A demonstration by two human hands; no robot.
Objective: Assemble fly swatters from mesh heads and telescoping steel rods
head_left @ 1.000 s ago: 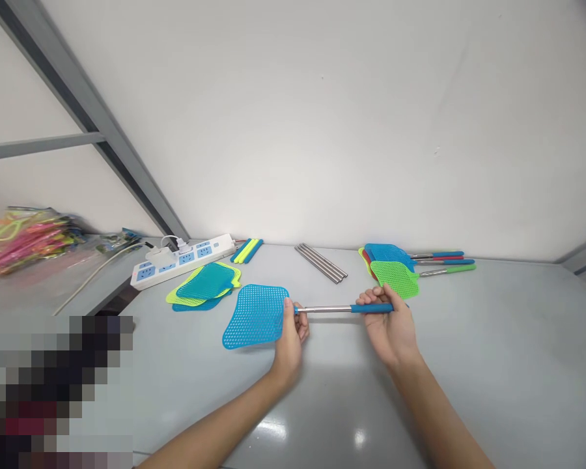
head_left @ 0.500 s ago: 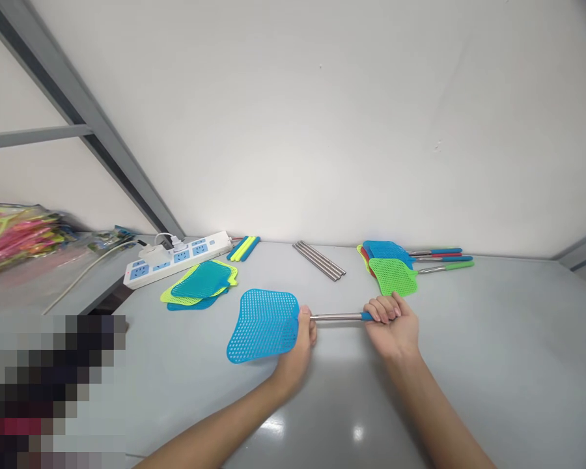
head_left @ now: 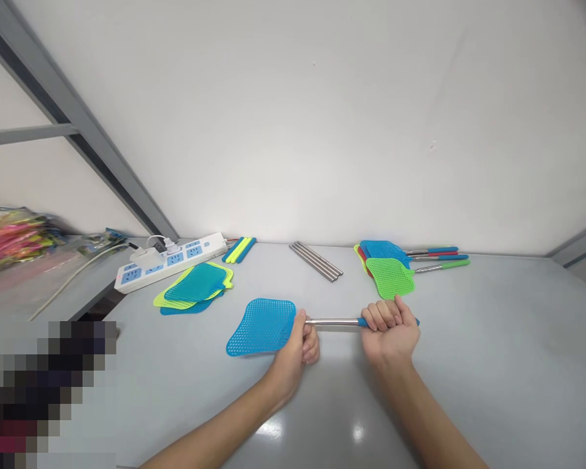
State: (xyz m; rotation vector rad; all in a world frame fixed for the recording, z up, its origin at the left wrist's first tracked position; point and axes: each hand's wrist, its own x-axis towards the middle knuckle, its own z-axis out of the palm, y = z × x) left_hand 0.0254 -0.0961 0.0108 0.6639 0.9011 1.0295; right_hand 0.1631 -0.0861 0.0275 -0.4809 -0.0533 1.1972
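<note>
A blue fly swatter [head_left: 264, 327] is held level above the table between my two hands. My left hand [head_left: 300, 348] is closed around the neck, where the perforated head meets the metal rod. My right hand [head_left: 389, 329] wraps the blue grip at the other end, whose tip shows past my palm. Bare metal rod spans the gap between the hands. Beyond my right hand lies a pile of swatters with a green swatter [head_left: 390, 277] on top. Loose metal rods [head_left: 316, 260] lie side by side near the wall.
To the left are stacked swatter heads [head_left: 195, 283], blue and yellow grip tubes [head_left: 240, 249] and a white power strip [head_left: 170, 260] with plugs and a cable. Bagged colourful items [head_left: 19, 241] sit on the far left surface. A wall closes off the grey table [head_left: 493, 352] behind.
The swatter head has tilted flatter, and both hands have turned slightly on the handle. More of the grip's end now shows past my right hand. The view has shifted a little.
</note>
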